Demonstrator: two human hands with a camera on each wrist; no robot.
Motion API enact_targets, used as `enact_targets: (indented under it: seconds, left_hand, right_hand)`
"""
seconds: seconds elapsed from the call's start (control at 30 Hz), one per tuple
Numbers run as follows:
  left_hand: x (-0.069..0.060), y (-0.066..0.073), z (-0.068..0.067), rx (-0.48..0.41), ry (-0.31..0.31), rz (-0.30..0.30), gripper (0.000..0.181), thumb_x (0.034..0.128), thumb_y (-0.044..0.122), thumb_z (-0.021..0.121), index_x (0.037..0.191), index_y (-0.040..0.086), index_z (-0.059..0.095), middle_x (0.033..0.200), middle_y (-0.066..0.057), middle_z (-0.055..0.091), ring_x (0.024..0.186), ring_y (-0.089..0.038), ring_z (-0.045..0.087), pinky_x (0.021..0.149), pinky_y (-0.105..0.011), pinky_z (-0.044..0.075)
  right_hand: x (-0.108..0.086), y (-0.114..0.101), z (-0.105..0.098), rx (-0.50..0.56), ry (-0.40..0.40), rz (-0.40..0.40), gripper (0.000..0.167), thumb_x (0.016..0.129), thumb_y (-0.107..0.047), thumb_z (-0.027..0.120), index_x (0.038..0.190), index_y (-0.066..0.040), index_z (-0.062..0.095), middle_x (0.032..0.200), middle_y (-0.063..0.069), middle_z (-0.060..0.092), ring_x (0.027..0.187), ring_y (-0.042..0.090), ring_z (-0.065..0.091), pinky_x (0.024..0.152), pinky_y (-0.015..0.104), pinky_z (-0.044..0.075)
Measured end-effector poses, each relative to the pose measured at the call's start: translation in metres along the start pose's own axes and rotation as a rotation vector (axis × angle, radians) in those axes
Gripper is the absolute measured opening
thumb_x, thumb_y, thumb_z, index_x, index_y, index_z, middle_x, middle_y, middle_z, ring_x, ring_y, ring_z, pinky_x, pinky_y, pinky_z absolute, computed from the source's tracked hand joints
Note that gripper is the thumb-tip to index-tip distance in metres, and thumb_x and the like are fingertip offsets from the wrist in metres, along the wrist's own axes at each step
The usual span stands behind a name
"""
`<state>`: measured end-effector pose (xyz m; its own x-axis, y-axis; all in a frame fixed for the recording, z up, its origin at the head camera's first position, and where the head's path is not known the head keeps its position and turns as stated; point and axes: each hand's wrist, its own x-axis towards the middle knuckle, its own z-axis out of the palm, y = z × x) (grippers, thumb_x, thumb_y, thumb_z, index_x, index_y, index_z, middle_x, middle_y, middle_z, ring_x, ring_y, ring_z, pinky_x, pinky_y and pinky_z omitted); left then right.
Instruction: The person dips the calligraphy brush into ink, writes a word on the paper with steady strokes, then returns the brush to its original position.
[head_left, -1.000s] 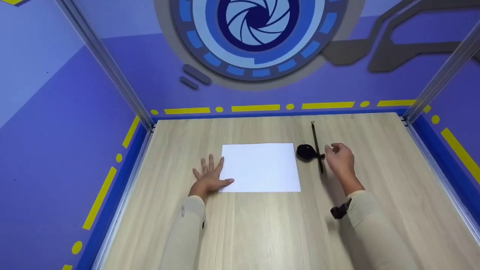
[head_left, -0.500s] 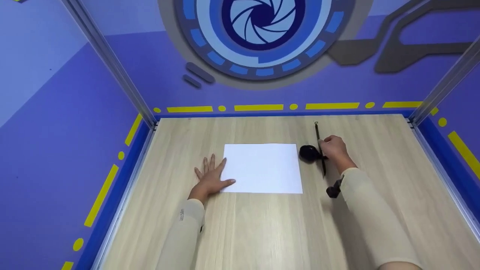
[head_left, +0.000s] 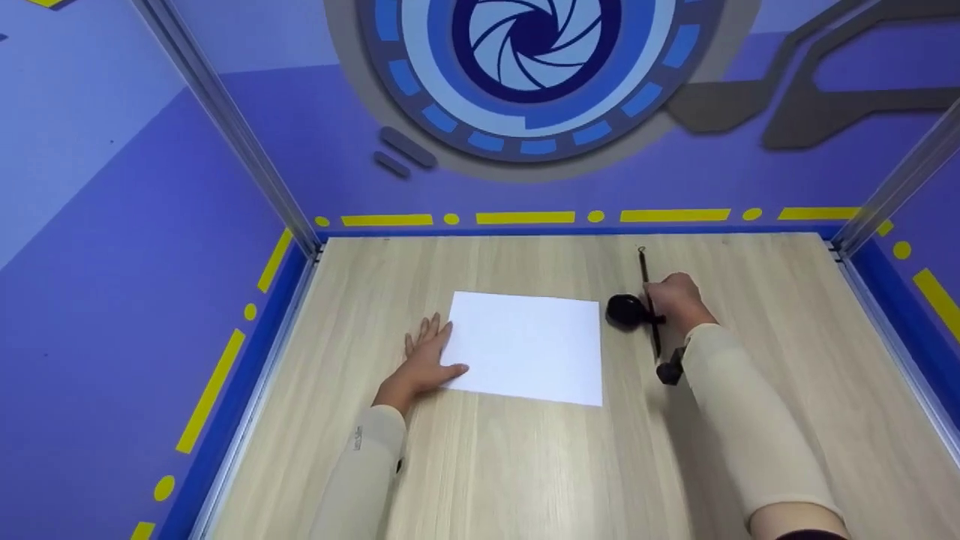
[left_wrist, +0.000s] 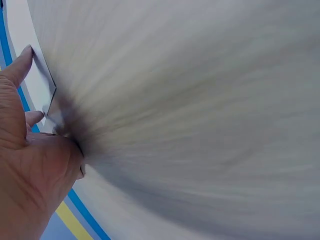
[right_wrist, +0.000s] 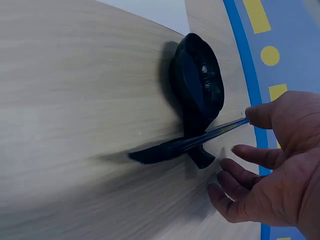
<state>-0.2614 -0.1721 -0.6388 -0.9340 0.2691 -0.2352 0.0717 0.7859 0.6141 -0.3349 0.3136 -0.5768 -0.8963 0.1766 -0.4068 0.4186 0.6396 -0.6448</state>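
A white sheet of paper [head_left: 525, 349] lies slightly turned on the wooden table. My left hand [head_left: 424, 366] rests at its left edge, thumb over the lower left part; in the left wrist view this hand [left_wrist: 30, 150] has extended fingers. A black brush [head_left: 643, 266] lies across the stem of a small black dish [head_left: 624, 311], right of the paper. My right hand [head_left: 676, 300] is beside the brush. The right wrist view shows the thumb of this hand [right_wrist: 285, 170] against the shaft of the brush [right_wrist: 170, 150], other fingers loosely curled, apart from it, near the dish [right_wrist: 195, 80].
The table [head_left: 510, 465] is enclosed by a purple-blue back wall [head_left: 285, 135] and side walls with yellow markings. Metal profiles stand at the corners. A small black device [head_left: 670, 369] hangs at the right wrist, close to the brush's lower end.
My right hand has moved left to the brush shaft. The paper has turned slightly clockwise, its right side nearer to me. My left fingers have drawn closer together.
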Motion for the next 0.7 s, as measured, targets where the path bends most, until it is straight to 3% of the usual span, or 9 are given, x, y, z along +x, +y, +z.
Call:
enact_targets:
  seconds: [0.23, 0.5, 0.7]
  left_hand:
    - [-0.001, -0.006, 0.004, 0.042, -0.006, 0.056, 0.105, 0.0881, 0.065, 0.075, 0.171, 0.021, 0.028, 0.183, -0.001, 0.012, 0.170, -0.039, -0.012, 0.131, -0.069, -0.017]
    - [0.003, -0.006, 0.003, 0.059, 0.028, 0.065, 0.104, 0.0854, 0.064, 0.079, 0.169, 0.021, 0.035, 0.182, -0.005, 0.020, 0.170, -0.042, -0.006, 0.130, -0.072, -0.014]
    - [0.003, -0.006, 0.005, 0.066, 0.029, 0.061, 0.103, 0.0862, 0.064, 0.078, 0.169, 0.021, 0.034, 0.181, -0.008, 0.020, 0.169, -0.045, -0.005, 0.129, -0.074, -0.014]
  right_hand:
    - [0.003, 0.002, 0.003, 0.063, -0.013, 0.047, 0.028, 0.101, -0.028, 0.062, 0.093, -0.002, 0.057, 0.088, 0.007, 0.051, 0.088, 0.027, 0.050, 0.072, 0.037, 0.044]
    - [0.012, 0.005, 0.003, 0.158, -0.046, 0.042, 0.023, 0.088, -0.011, 0.064, 0.070, -0.011, 0.049, 0.062, -0.003, 0.041, 0.064, 0.020, 0.043, 0.057, 0.035, 0.039]
    - [0.015, 0.003, 0.003, 0.064, -0.021, 0.057, 0.020, 0.082, -0.007, 0.065, 0.068, -0.011, 0.052, 0.058, -0.004, 0.045, 0.059, 0.019, 0.044, 0.052, 0.034, 0.038]
